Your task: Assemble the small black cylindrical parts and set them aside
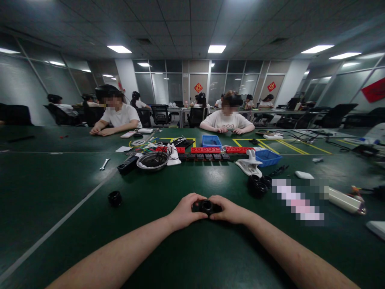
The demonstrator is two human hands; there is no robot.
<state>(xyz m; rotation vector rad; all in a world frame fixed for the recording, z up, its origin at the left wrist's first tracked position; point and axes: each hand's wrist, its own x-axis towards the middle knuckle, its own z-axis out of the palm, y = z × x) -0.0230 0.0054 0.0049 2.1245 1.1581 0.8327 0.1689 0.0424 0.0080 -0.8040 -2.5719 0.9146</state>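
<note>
**Both hands clamped on small black ring part at table centre**

Left hand [184, 211] and right hand [229, 211] meet on the green table [192, 257], forearms coming in from the bottom edge. Between them a small black round part [207, 206], fingers of both hands closed around its sides, thumbs on the near side; the part sits low, just above or on the table surface, cannot tell which.

Left of the hands, apart, a lone black ring [114, 198]. Right and a bit further, a cluster of black rings [258, 185], white clip [249, 164] just behind it. Further back: metal bowl [152, 161], wrench [104, 164], row of red blocks [207, 149], two blue bins [267, 157].

Far side of table: two people seated in white shirts, hands resting on the table. More people and office chairs behind.
</note>
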